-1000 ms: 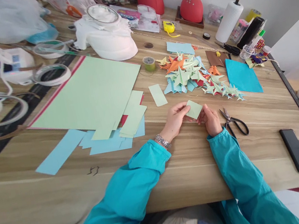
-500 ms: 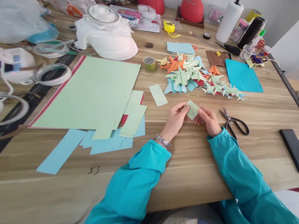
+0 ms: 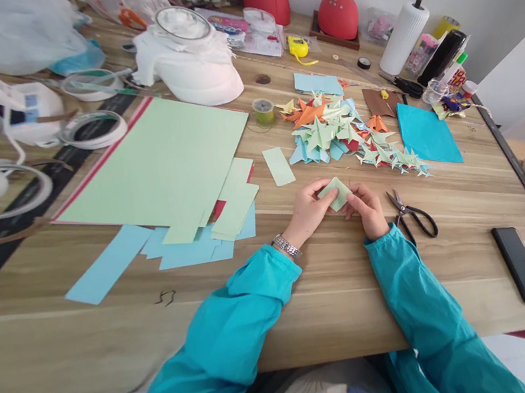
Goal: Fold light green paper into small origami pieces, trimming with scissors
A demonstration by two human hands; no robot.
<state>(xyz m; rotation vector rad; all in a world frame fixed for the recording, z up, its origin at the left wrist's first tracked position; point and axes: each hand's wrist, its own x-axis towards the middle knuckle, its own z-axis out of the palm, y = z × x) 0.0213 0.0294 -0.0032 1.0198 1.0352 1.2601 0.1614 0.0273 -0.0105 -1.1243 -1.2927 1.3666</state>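
Note:
Both my hands meet over the wooden table [image 3: 310, 296] on a small folded piece of light green paper [image 3: 337, 194]. My left hand [image 3: 306, 211], with a metal watch on its wrist, pinches the piece's left side. The fingers of my right hand [image 3: 367, 208] press on its right side. Just beyond lies a light green paper strip [image 3: 278, 166] and a heap of folded paper shapes [image 3: 343, 135] in green, blue, orange and red. Black scissors [image 3: 412, 215] lie right beside my right hand.
A large green sheet [image 3: 155, 164] and cut blue and green pieces [image 3: 189, 240] lie to the left. A black phone [image 3: 521, 264] rests at the right, near the table edge. A teal sheet [image 3: 427, 133], a white roll holder [image 3: 401, 36], tape rolls and clutter crowd the far side.
The green piece has been folded smaller between my fingers, and my hands have closed in over it. Nothing else on the table has moved.

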